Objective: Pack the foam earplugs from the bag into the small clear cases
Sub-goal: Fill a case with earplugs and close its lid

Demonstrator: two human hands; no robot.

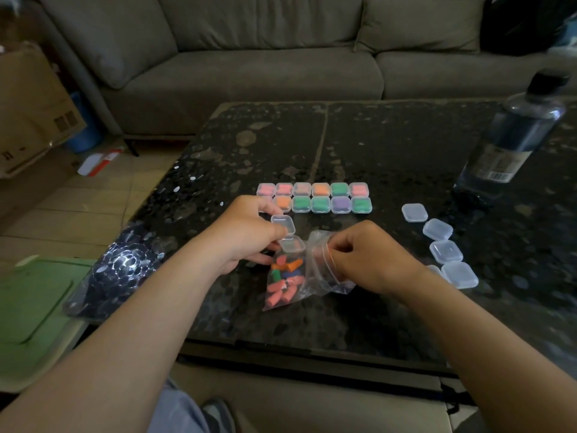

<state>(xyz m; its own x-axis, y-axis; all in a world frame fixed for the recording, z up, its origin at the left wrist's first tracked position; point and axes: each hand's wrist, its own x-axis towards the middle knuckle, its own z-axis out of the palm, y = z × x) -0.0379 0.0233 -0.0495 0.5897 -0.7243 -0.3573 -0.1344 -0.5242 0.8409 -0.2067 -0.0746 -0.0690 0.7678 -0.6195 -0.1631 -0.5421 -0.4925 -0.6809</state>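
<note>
Foam earplugs (282,284) go into cases at a dark table (390,145). Beyond the bag (313,271), two rows of filled cases (320,196) sit closed, eleven in plain sight. The left hand (246,235) pinches an open, empty clear case (292,244) just beyond the bag. The fingers (335,251) of the right hand (365,260) curl tightly on the bag's zip edge. A good handful of earplugs lies inside the bag, and at least four empty cases (446,250) wait to its right, so the job looks past halfway. Bare table spreads beyond and right of the bag. A bottle (515,132) stands far right, and a sequinned pouch (118,273) sits left at the table's edge.
</note>
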